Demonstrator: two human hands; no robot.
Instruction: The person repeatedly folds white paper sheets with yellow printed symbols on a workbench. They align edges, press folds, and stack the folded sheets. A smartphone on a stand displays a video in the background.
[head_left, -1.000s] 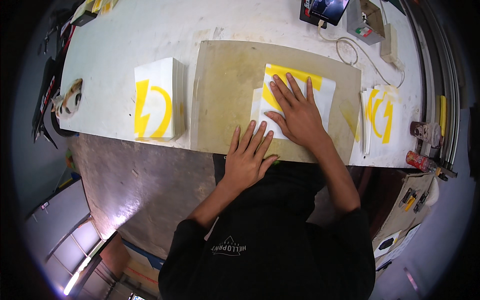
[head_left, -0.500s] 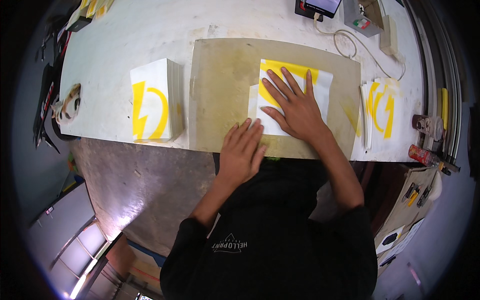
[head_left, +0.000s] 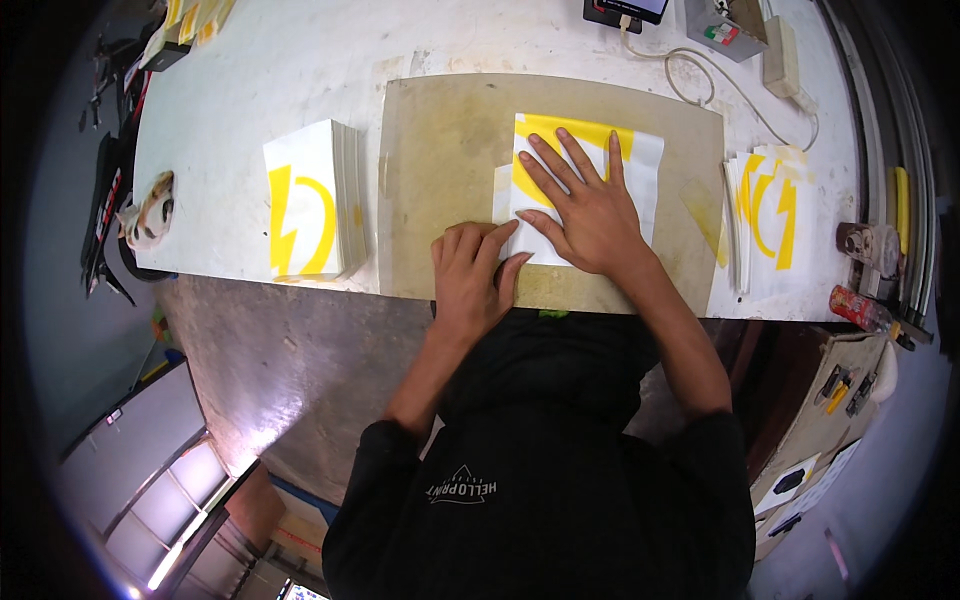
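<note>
A white paper piece with yellow print (head_left: 645,165) lies on a tan cutting mat (head_left: 440,130), a narrow white flap (head_left: 502,185) showing along its left side. My right hand (head_left: 595,215) rests flat on the paper, fingers spread, covering much of its middle. At the lower left corner is my left hand (head_left: 475,265), its fingers curled. Its index finger and thumb are at the paper's edge, and the hand hides part of that edge.
Left of the mat stands a stack of similar printed paper pieces (head_left: 300,200); a looser pile (head_left: 770,220) lies to the right. A cat (head_left: 150,215) is at the table's left end. At the back right are a cable (head_left: 690,65) and a grey box (head_left: 725,35). A red bottle (head_left: 855,305) sits near the right edge.
My left hand has curled its fingers, which were stretched out before, and moved slightly left at the paper's edge. My right hand stays flat on the paper. The whole view has shifted a little.
</note>
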